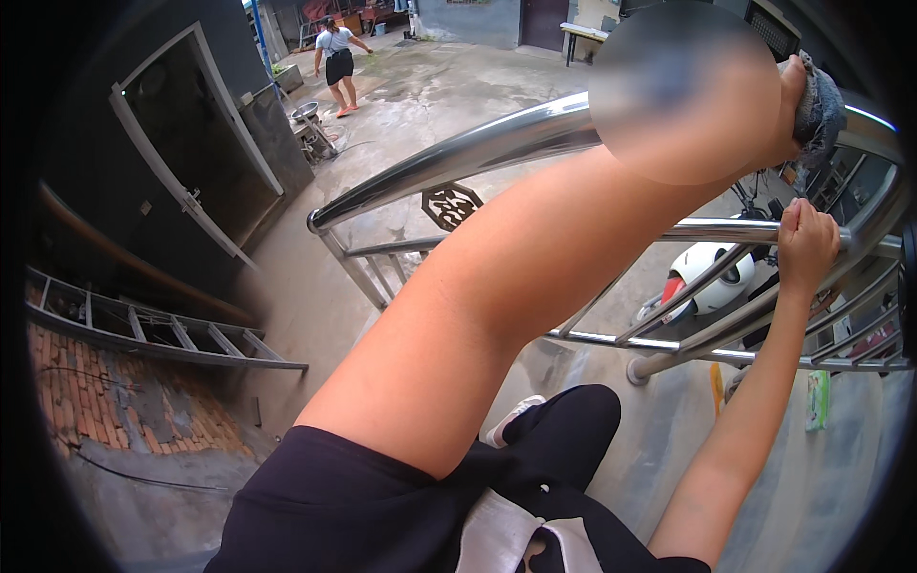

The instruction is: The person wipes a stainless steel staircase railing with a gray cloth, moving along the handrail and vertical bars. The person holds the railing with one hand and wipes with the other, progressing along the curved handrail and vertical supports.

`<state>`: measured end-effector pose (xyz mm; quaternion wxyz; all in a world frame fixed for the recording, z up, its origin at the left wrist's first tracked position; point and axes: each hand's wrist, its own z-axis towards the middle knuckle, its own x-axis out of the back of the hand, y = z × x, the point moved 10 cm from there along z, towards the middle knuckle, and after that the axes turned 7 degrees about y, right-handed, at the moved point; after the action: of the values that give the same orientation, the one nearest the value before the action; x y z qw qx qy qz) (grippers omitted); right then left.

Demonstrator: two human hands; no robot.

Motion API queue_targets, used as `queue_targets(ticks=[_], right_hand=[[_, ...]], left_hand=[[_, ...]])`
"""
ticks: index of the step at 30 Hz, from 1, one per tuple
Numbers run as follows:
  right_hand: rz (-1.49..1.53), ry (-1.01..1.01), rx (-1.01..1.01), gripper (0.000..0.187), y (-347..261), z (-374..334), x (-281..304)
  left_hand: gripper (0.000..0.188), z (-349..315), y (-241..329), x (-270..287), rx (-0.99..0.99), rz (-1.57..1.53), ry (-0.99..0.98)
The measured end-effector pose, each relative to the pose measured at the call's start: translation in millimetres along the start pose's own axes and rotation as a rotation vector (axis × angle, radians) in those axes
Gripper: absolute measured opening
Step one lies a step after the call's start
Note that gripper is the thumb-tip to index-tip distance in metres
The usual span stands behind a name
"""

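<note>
A stainless steel stair railing [506,134] curves across in front of me. My left arm stretches up and right over it, to the top handrail at the far right. There my left hand [791,100] is closed on a frayed grey-blue cloth [819,113], which lies against the handrail. Much of that forearm and hand sits under a blurred patch, so only some fingers show. Lower down, my right hand [808,241] is wrapped round a thinner horizontal bar of the same railing. A dark octagonal ornament [451,205] is set between the railing's bars.
Beyond the railing stands a white and red scooter [707,277]. A metal ladder [158,334] lies along the left wall, near bricks [124,396]. A door [196,143] is at the left. Another person [338,62] walks in the yard. A green packet [818,399] lies by the steps.
</note>
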<state>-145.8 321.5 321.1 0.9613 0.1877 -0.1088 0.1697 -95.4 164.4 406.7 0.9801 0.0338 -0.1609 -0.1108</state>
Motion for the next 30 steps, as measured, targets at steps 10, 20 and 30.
queue_targets(ticks=[10,20,30], right_hand=[[0.052,0.021,0.05,0.023,0,0,-2],[0.075,-0.024,0.038,0.022,2,-2,-3],[0.038,-0.039,0.053,0.023,9,-3,-5]], left_hand=[[0.087,-29,-15,21,-0.083,-0.032,0.202],[0.085,-73,-59,49,-0.106,0.022,0.175],[0.075,-125,-122,88,-0.097,0.007,0.14]])
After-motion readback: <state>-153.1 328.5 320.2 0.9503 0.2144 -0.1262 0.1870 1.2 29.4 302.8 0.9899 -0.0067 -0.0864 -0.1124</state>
